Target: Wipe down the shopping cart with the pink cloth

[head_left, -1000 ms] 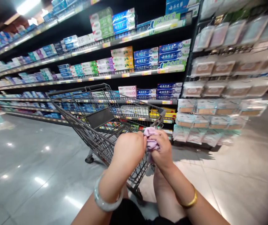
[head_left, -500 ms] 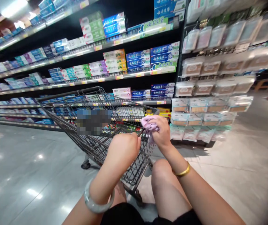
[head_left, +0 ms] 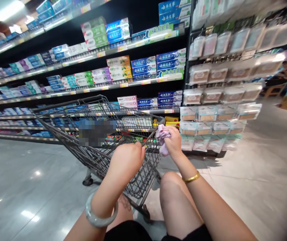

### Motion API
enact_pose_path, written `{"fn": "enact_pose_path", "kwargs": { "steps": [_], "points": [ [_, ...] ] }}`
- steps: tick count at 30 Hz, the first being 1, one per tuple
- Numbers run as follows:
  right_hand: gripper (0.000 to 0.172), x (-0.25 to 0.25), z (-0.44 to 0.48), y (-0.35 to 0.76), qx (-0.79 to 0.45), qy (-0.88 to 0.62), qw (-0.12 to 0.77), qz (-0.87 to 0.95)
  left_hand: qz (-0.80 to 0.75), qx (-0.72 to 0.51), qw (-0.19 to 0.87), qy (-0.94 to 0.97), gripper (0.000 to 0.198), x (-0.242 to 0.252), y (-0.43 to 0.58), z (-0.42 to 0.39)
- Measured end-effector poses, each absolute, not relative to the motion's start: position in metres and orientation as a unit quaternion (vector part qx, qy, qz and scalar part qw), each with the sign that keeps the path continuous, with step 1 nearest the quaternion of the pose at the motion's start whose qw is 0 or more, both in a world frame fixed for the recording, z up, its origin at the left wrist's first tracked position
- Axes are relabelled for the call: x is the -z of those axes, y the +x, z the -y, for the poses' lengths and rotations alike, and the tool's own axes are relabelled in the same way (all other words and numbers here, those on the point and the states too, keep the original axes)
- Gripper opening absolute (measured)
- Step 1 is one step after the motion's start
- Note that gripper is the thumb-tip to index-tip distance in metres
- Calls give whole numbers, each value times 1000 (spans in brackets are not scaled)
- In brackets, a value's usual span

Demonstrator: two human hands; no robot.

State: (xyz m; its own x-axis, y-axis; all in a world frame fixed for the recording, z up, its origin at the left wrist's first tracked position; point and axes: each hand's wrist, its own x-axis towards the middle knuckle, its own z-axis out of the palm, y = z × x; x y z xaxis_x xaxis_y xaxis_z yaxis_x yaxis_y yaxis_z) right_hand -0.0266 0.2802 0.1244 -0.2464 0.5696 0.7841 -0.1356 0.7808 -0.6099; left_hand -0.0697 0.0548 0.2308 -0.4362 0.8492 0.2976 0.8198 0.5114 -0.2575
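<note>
A dark metal shopping cart (head_left: 143, 180) stands right in front of my knees. My left hand (head_left: 127, 159), with a pale bangle at the wrist, is closed around the cart's near top rim, knuckles up. Farther right along the same rim, my right hand (head_left: 174, 140) clutches a crumpled lilac cloth (head_left: 163, 137) close to the cart's corner. Part of the cloth hangs down beside the wire side, and its inner folds are hidden by my fingers. A blurred-out patch covers part of the cart's inside.
Long shelves (head_left: 90, 88) of toothpaste boxes run behind the cart. To the right, hanging packets (head_left: 212, 112) fill a rack. Grey tiled floor (head_left: 28, 187) lies around the cart, whose caster (head_left: 87, 181) shows at left. A person sits far back at right, near a wooden stool (head_left: 274, 89).
My right hand and the cloth have slid along the rim toward the corner, away from my left hand. The left hand keeps its grip. The whole view has shifted slightly.
</note>
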Motion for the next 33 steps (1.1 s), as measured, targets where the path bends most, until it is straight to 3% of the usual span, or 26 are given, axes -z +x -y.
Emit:
{"fn": "enact_pose_path", "kwargs": {
  "steps": [3,8,14,20,26,33],
  "points": [
    [31,-124,-292,-37,-319,-209,617,688,850,-43,199,-485,43,-232,-69,-56],
    [32,-129,-263,-52,-336,-144,629,686,856,-46,204,-472,42,-232,-66,-57],
    [22,-116,-265,-66,-451,-256,641,566,860,-47,207,-463,43,-231,-66,-59],
    [27,-105,-240,-59,-420,-159,645,619,862,-42,210,-460,41,-229,-70,-61],
    [19,-78,-250,-55,-444,-225,616,611,863,-54,217,-453,42,-227,-77,-66],
    [33,-82,-225,-64,-466,-116,599,641,869,-60,235,-431,43,-226,-86,-74]
  ]
}}
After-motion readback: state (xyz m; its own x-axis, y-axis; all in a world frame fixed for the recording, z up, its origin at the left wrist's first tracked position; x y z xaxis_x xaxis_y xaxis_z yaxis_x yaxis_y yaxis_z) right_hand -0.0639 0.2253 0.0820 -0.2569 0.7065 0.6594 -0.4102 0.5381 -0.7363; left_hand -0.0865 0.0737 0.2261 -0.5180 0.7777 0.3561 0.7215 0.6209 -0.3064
